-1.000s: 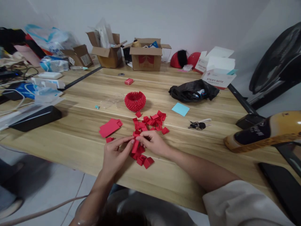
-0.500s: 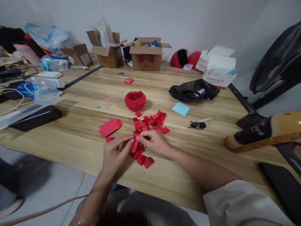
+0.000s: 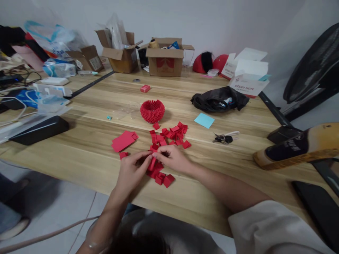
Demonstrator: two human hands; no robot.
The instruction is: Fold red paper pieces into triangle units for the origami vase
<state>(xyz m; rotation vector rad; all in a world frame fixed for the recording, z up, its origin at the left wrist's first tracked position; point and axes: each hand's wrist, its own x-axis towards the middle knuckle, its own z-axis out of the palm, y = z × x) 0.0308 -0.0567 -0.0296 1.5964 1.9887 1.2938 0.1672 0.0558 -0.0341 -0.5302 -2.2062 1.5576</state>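
Between my two hands is a small strip of red paper (image 3: 152,164), pinched at its upper end. My left hand (image 3: 134,169) closes on it with thumb and forefinger from the left. From the right, my right hand (image 3: 172,157) pinches the same strip, its fingertips almost touching the left ones. Small folded red paper pieces (image 3: 174,133) lie scattered just beyond my hands, and more pieces (image 3: 160,178) lie below them. A stack of flat red paper (image 3: 123,141) rests to the left. Farther back stands a red bowl of interlocked folded paper (image 3: 152,112).
A light blue paper sheet (image 3: 204,120), keys (image 3: 225,138) and a black bag (image 3: 219,100) lie on the right. An amber bottle (image 3: 296,146) lies at the right edge. Cardboard boxes (image 3: 165,65) stand at the back. A black case (image 3: 42,129) sits on the left.
The red paper strip between my fingers looks shorter and narrower than before, as its tilt has changed. My hands stay nearly in place; the whole view has shifted slightly.
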